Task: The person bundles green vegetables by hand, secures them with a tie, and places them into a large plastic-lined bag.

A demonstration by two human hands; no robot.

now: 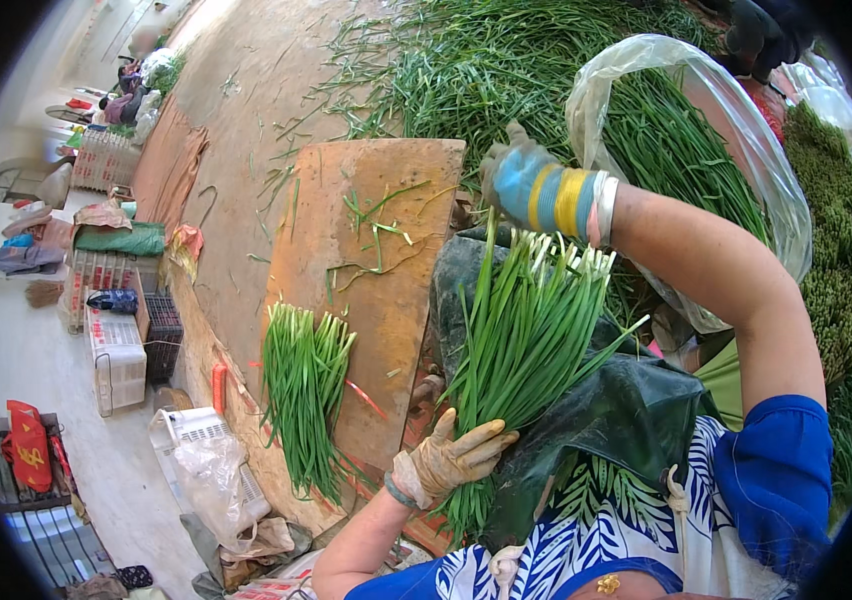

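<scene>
My left hand (pixel 463 456), in a beige glove, is wrapped over the leafy lower part of a loose bunch of garlic chives (pixel 535 330). That bunch lies across the dark green plastic apron (pixel 621 412) on my lap, pale stem ends pointing away from me. Just beyond those ends is my right hand (pixel 520 176), in a blue, grey and yellow glove. One stalk reaches up to it; whether its fingers grip anything is hidden. To the left, a second bunch of chives (pixel 306 397) lies on a worn wooden board (pixel 358 247) with trimmed scraps.
A big heap of loose greens (pixel 486 67) spreads ahead. At right a clear plastic bag (pixel 793 202) holds more chives. Left stand a white plastic crate (pixel 193 427) with plastic on it, a dark crate (pixel 162 337) and stacked crates (pixel 103 161). People (pixel 122 105) sit far off.
</scene>
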